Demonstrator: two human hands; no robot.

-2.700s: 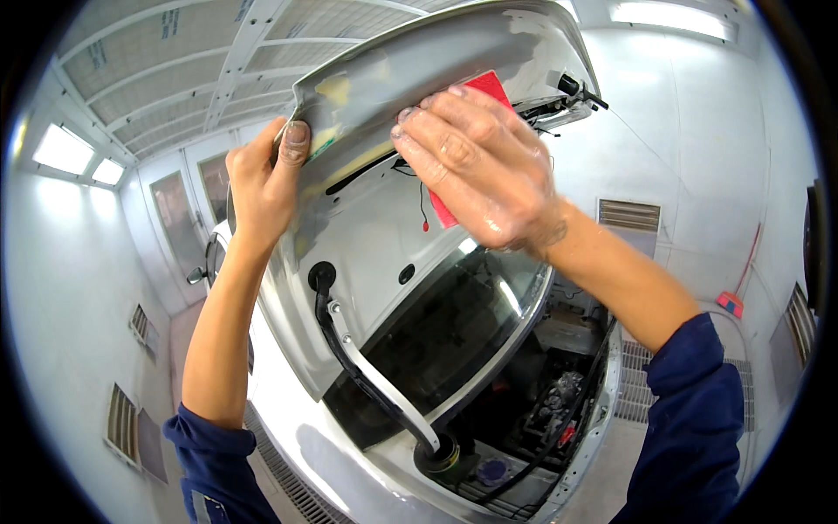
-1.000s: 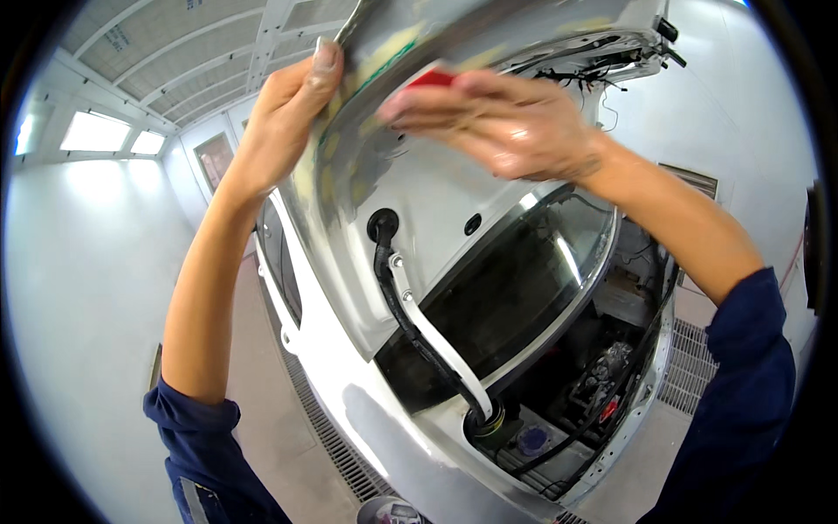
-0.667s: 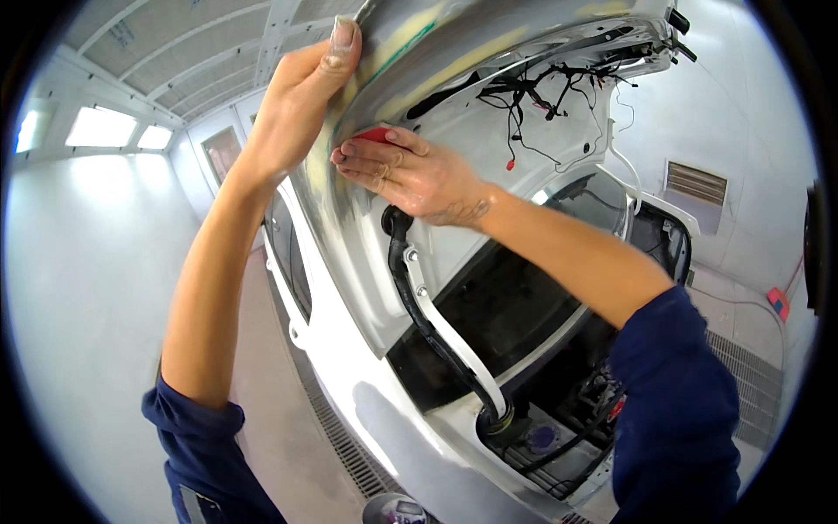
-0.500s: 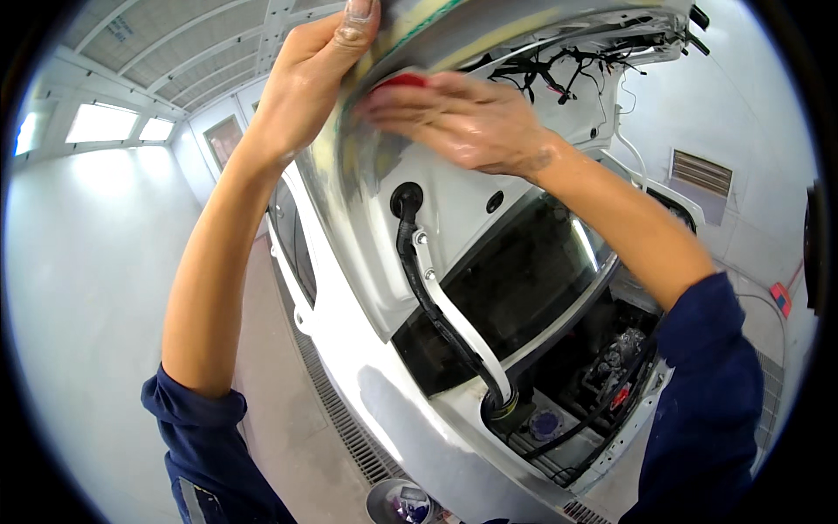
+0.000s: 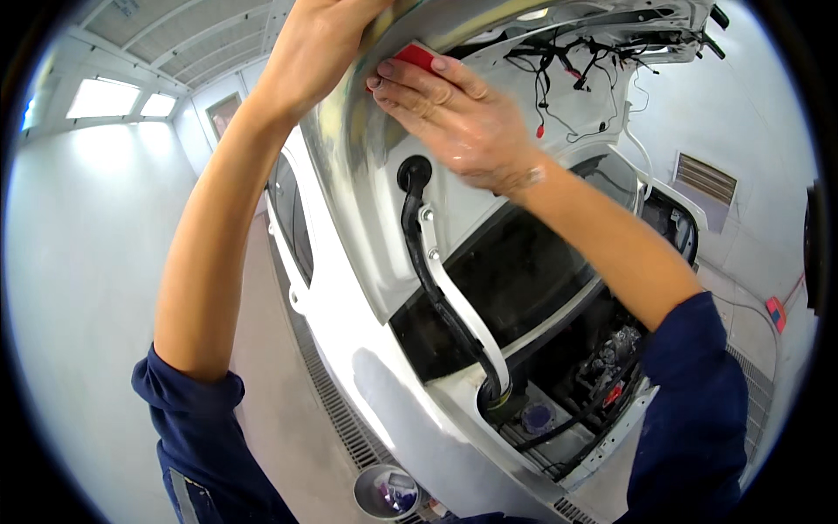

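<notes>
At the top, my left hand [image 5: 321,57] is at the edge of a car's raised trunk lid [image 5: 367,192], its fingertips beyond the picture or behind the edge. My right hand [image 5: 458,118] presses a flat red sanding pad [image 5: 415,56] against the lid's underside near that edge, fingers laid over it. Grey and yellowish patches mark the lid's white paint around the pad. A black cable sleeve [image 5: 414,214] and a white hinge arm [image 5: 467,310] run down from the lid to the body below my right forearm.
Loose black wiring [image 5: 559,65] hangs from the lid at upper right. Below lie the rear window [image 5: 497,271] and the open trunk bay [image 5: 602,367]. A metal bucket [image 5: 371,493] stands on the floor beside a grate [image 5: 336,397]. A white wall [image 5: 96,306] is at left.
My right hand and the red pad have shifted slightly up, and more of the pad shows. My left hand sits higher, its thumb tip now out of view. The view has shifted slightly.
</notes>
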